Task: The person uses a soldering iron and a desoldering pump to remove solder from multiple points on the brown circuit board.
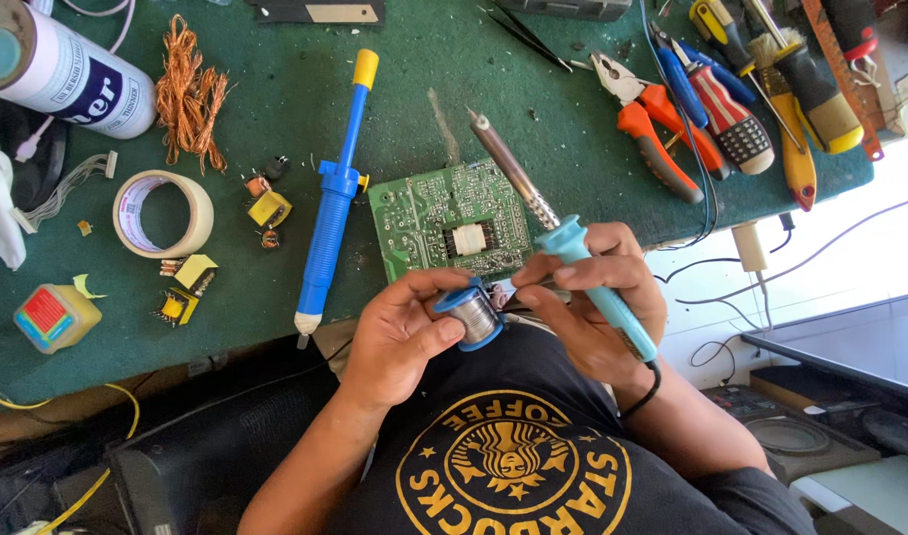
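Left hand (pixel 399 337) pinches solder spool (pixel 471 314); right hand (pixel 593 297) grips soldering iron (pixel 563 248) beside it.

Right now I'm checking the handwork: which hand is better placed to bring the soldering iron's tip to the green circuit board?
Right. The right hand holds the soldering iron above the circuit board; the left hand grips the solder spool.

The person wears a black short-sleeved T-shirt (pixel 533 466) with a round emblem (pixel 513 461) printed on the chest in mustard yellow: a ring of lettering and small stars around a central figure. Both forearms are bare from the sleeve down. A thin black band (pixel 644 394) circles the right wrist. The fingernails are short. No gloves, rings or watch show on either hand.
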